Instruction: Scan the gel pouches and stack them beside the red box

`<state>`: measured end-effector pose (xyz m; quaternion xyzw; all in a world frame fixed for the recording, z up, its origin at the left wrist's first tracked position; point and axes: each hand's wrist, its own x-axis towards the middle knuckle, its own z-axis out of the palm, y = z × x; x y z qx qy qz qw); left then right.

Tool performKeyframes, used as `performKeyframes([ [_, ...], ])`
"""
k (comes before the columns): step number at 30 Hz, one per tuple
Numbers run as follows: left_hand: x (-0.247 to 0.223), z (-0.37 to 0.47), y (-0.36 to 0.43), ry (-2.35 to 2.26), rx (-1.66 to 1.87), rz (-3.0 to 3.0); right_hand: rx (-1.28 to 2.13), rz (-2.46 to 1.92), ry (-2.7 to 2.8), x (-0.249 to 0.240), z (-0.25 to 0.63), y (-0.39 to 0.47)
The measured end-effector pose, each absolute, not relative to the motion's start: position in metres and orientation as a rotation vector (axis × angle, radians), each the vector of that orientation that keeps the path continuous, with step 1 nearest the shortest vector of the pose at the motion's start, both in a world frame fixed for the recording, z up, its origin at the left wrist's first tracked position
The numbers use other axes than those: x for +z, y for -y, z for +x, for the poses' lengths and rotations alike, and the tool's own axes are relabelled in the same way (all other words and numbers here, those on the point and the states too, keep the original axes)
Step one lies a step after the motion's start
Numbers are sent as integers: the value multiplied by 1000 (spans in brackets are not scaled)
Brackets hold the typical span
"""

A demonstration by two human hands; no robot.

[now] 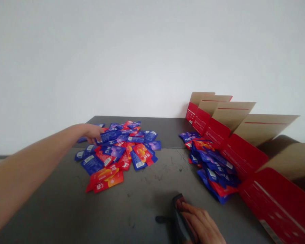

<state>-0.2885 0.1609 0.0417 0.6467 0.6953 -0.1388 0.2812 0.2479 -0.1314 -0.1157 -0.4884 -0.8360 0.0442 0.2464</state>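
My left hand [90,132] reaches to the left side of a loose pile of blue and red sachets [117,150]. Its bent fingers are closed at the edge of a blue sachet [108,136] on top of the pile. Close to the front edge of the view, my right hand [199,220] is curled against a black object [179,218] with a dark tab sticking out to its left. The kind of this object is not clear, and part of it is hidden by the fingers.
A second heap of blue and red sachets [213,166] lies at the right, against a row of several open red cartons [244,156] with brown raised flaps. The dark table [147,203] meets a white wall [152,61] at the back.
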Motion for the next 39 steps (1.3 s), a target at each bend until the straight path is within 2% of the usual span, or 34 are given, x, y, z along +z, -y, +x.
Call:
performKeyframes([
  [5, 73, -262, -107, -1753, -111, 1703, 245, -1399, 2169, -92, 232, 139],
  [9, 74, -214, -44, -1564, -24, 1728, 329, -1465, 2027, -79, 219, 146],
  [16, 8, -125, 45, -1188, -86, 1744, 416, -1299, 1872, -72, 218, 147],
  [21, -34, -86, 73, -1250, 23, 1859, 292, -1197, 1877, -60, 195, 152],
  [28, -59, -82, 91, -1335, 468, 1886, 116, -1229, 2292, -56, 139, 133],
  [35, -65, -76, 105, -1559, 517, 2081, 40, -1703, 2172, -38, 184, 96],
  [39, -77, -80, 110, -1496, 746, 1998, 80, -1221, 2320, -29, 157, 108],
])
